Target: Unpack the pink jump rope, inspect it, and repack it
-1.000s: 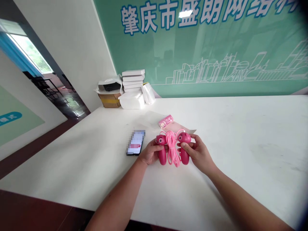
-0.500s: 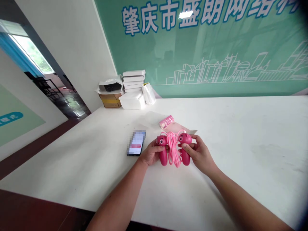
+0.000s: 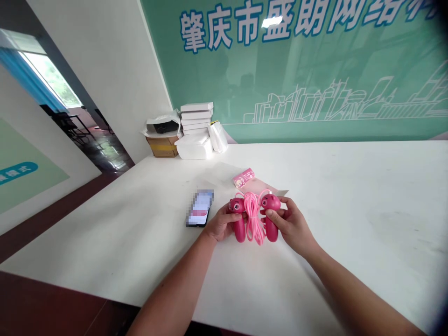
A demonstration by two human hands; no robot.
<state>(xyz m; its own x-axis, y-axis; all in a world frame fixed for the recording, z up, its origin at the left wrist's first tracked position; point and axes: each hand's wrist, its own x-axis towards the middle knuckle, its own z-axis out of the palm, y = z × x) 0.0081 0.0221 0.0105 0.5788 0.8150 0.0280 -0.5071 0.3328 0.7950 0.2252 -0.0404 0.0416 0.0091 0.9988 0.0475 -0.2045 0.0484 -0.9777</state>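
Just above the white table I hold a pink jump rope. Its two dark pink handles stand upright side by side, with the light pink cord bundled between them. My left hand is closed around the left handle. The right handle is pinched by my right hand, thumb on its front. Behind the rope lies its clear pink packaging with a label card.
A phone lies face up just left of my left hand. At the table's far left corner stand a stack of white boxes, a cardboard box and white bags. A green wall banner runs behind the table.
Nothing in my grip has changed; the rope and both hands hold as before, with only a slight shift of the view.
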